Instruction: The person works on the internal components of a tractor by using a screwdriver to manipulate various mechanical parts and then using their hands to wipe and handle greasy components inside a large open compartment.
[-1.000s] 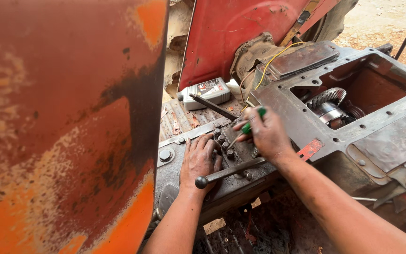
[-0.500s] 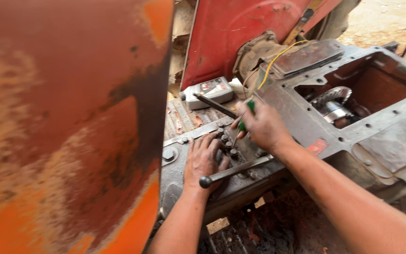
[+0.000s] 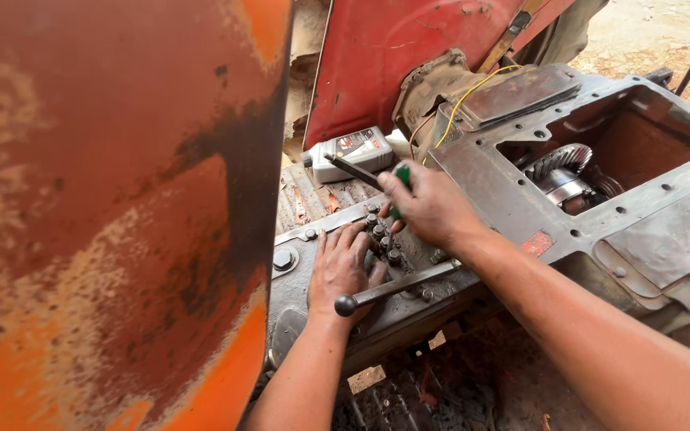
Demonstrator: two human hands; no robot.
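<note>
My right hand (image 3: pixel 431 209) is closed around a green-handled screwdriver (image 3: pixel 400 185), its tip pointing down among several bolts (image 3: pixel 383 237) on a grey metal cover plate (image 3: pixel 297 275). My left hand (image 3: pixel 343 270) lies flat on that plate beside the bolts, fingers spread, steadying it. A grey lever with a ball end (image 3: pixel 397 288) sticks out just below both hands. A second dark lever (image 3: pixel 354 171) rises behind the screwdriver.
A rusty orange fender (image 3: pixel 113 215) fills the left. A red panel (image 3: pixel 409 56) stands behind. To the right is an open gear housing (image 3: pixel 624 152) with a bevel gear (image 3: pixel 559 166) inside. A grey oil bottle (image 3: pixel 353 153) lies on the footplate. A yellow wire (image 3: pixel 465 96) runs over the housing.
The view has shifted slightly. My right hand with the screwdriver stays over the bolts, moving a little; my left hand remains on the plate.
</note>
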